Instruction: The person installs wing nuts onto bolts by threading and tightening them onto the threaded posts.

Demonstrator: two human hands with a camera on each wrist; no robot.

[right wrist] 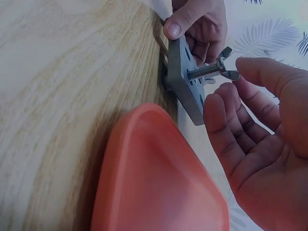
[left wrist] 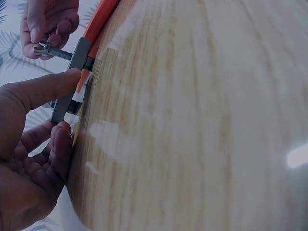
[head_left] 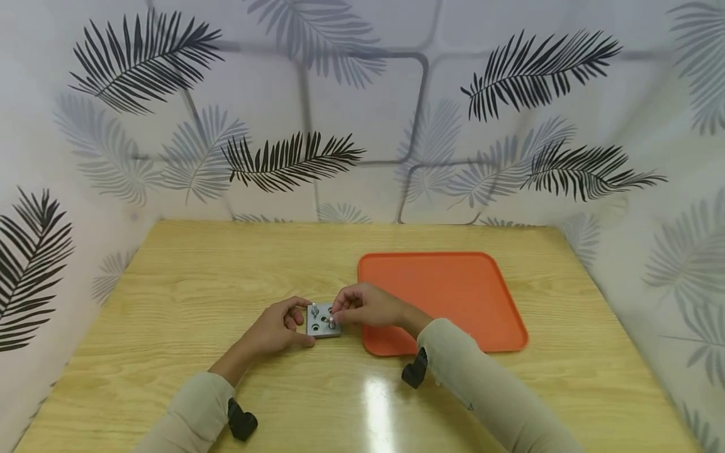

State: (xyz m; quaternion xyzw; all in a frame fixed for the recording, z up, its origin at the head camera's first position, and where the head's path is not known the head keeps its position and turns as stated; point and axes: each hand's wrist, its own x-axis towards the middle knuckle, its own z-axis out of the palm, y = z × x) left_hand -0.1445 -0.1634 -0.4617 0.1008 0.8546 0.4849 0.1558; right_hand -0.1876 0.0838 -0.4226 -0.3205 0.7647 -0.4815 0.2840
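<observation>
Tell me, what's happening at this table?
Someone is working by hand on a small grey metal plate. The left hand grips its edges. The right hand has its fingers right at a wing nut on a bolt standing through the plate; whether they pinch it, I can't tell. A second bolt stands near the plate's far left corner. An orange tray lies to the right.

Orange tray (head_left: 442,289), apparently wooden table (head_left: 226,264)

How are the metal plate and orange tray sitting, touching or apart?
Apart. The head view shows a strip of bare tabletop between the metal plate and the orange tray.
</observation>
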